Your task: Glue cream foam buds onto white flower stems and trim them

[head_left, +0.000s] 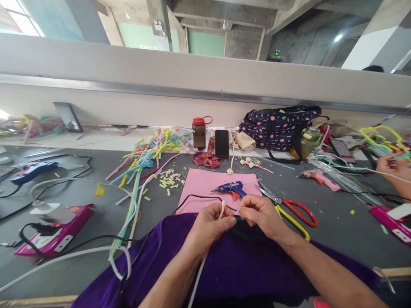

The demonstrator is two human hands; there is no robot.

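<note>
My left hand (210, 226) is closed round a cream pipe cleaner (199, 273), whose long end hangs down over the purple cloth. A small pale knob (224, 204) tops it, just above the thumb. Close beside, my right hand (258, 212) pinches at a tiny whitish bit that is too small to make out. Just beyond both hands, a blue glue gun (231, 188) with an orange trigger lies on a pink sheet (199, 184). To the right of my right hand are scissors (289, 205) with one red and one yellow handle.
Bundled coloured pipe cleaners (141, 158) and cut yellow-green bits (168, 179) lie at left. A magenta power strip (77, 222) with cables sits nearer. Behind stand a bottle (199, 134), a phone (221, 144) and a patterned bag (272, 130). Another person's hand (396, 167) shows at far right.
</note>
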